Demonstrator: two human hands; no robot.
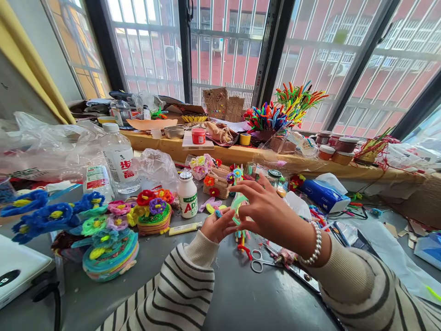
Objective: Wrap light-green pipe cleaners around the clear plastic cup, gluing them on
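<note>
My two hands are raised together above the grey table. Between them a pale green fuzzy pipe cleaner (238,201) shows as a bent loop. My left hand (217,224) is closed, its fingertips pinching the lower end of the pipe cleaner. A small blue fuzzy bit (218,214) shows at that hand's thumb side. From the right, my right hand (267,209) reaches over with its fingers curved around the same pipe cleaner; its fingertips are partly hidden. Below and right of the hands lie small scissors (257,262).
Pipe-cleaner flowers on a round coiled base (110,257) stand at left. A white bottle (188,195), a glue tube (185,228) and a woven basket (220,179) are ahead. At right sits a blue tissue pack (324,193). Colourful pipe cleaners (267,117) fill the window ledge.
</note>
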